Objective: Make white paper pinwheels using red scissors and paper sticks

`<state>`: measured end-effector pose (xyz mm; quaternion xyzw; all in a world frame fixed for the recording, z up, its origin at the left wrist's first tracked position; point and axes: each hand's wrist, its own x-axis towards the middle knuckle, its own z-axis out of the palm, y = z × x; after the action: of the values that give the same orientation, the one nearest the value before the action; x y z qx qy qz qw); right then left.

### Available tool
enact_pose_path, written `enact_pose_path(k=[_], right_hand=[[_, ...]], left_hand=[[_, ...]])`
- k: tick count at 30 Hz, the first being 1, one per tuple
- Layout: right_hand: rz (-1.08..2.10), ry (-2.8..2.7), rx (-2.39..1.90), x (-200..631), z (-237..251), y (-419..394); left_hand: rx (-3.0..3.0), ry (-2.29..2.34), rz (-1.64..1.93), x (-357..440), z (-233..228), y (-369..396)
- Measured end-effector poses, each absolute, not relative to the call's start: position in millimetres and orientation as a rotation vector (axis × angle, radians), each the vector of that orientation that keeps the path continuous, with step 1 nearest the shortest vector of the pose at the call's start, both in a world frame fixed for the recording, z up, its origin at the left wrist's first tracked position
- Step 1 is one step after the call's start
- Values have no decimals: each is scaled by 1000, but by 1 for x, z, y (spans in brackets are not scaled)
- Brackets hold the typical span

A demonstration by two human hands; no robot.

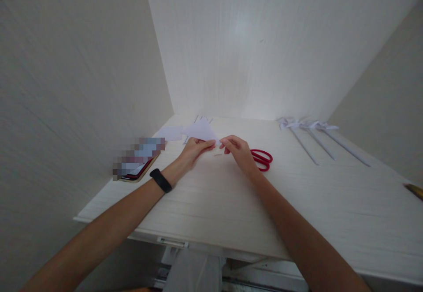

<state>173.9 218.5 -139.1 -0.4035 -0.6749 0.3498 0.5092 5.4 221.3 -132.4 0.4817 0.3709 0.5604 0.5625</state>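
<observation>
My left hand (194, 151) pinches the lower edge of a pale sheet of paper (200, 129) between thumb and fingers. The sheet stands tilted above the tabletop, its right corner tapering toward my other hand. At that corner, my right hand (236, 146) has its thumb and fingertips pressed together; whether they grip the paper's tip is too small to make out. Red-handled scissors (262, 159) lie just right of my right wrist, with the blades hidden behind the hand. A small light scrap (218, 154) rests on the table between my hands.
A phone (140, 159) with a blurred screen lies at the left wall. Another paper piece (171, 133) sits behind it. Several thin sticks show behind the held sheet. Paper pinwheel-like shapes on rolled stems (304, 145) lie at the back right of the white table (205, 212).
</observation>
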Motion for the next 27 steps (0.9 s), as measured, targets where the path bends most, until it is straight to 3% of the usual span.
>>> enact_pose_path(k=[4, 7, 15, 27], right_hand=[[29, -1913, -1491, 194, -122, 213], [-227, -1989, -1862, 208, -114, 208], [15, -1943, -2240, 241, -105, 206], [396, -2202, -2041, 258, -108, 214]], left_hand=[[1032, 915, 1402, 4, -129, 223], [984, 934, 1437, 3, -129, 225], [962, 944, 1464, -2, -131, 230], [978, 862, 1466, 0, -113, 220]])
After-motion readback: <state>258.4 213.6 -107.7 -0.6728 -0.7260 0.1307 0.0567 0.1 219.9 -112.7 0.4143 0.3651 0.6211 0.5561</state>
